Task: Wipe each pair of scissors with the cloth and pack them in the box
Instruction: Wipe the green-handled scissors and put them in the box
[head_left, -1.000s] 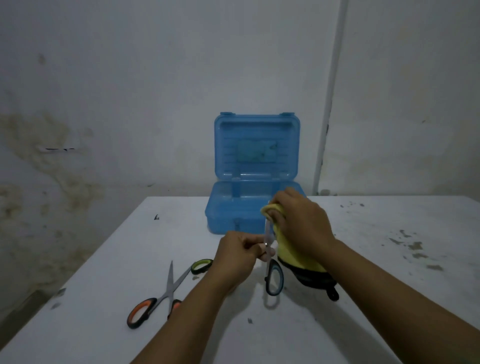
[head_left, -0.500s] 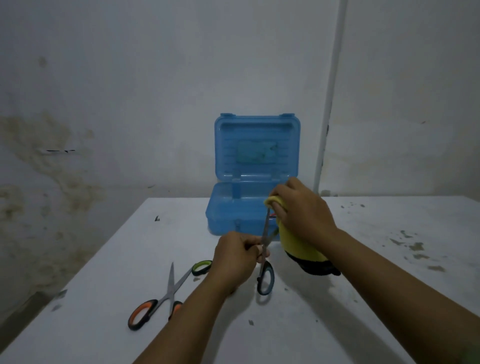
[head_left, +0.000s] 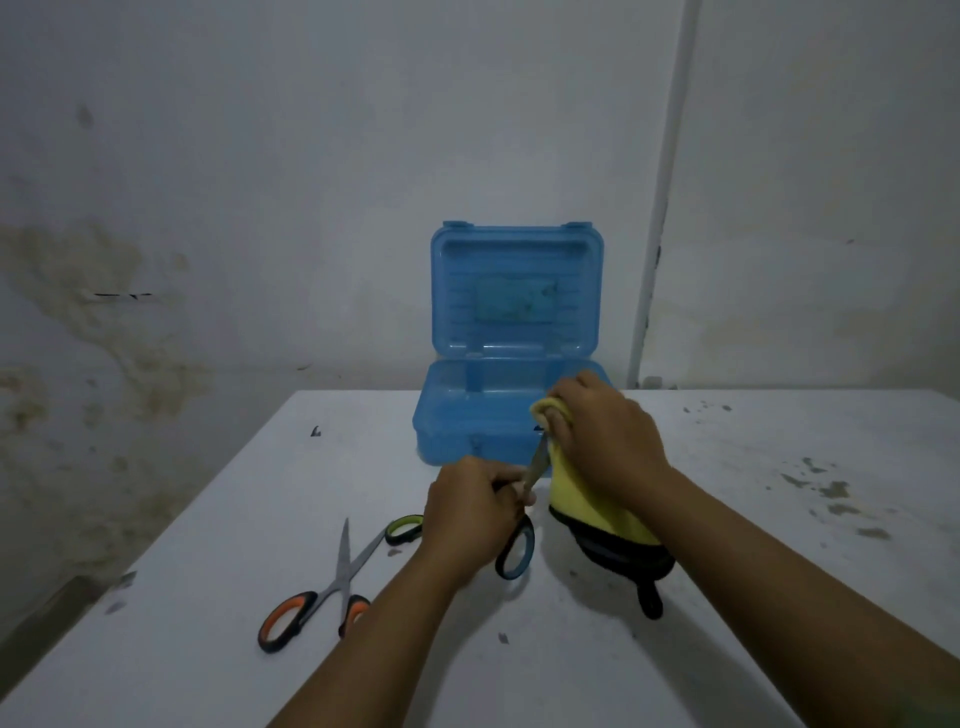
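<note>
My left hand (head_left: 475, 512) grips the handles of the blue-handled scissors (head_left: 515, 551), blades pointing up and away. My right hand (head_left: 605, 441) holds the yellow cloth with a black edge (head_left: 597, 514) pinched around the upper part of the blades; the tips are hidden inside the cloth. The open blue plastic box (head_left: 467, 431) stands just behind my hands, lid upright. On the table to the left lie orange-handled scissors (head_left: 311, 603) and a green-handled pair (head_left: 402, 529), partly hidden by my left hand.
The white table (head_left: 727, 519) has dark stains at the right and small specks near the front. A stained wall stands close behind it, with a white pipe (head_left: 660, 208) running down to the right of the box.
My right hand with the cloth has slid up along the blades toward their tips. The scissors have tilted and shifted a little to the left in my left hand.
</note>
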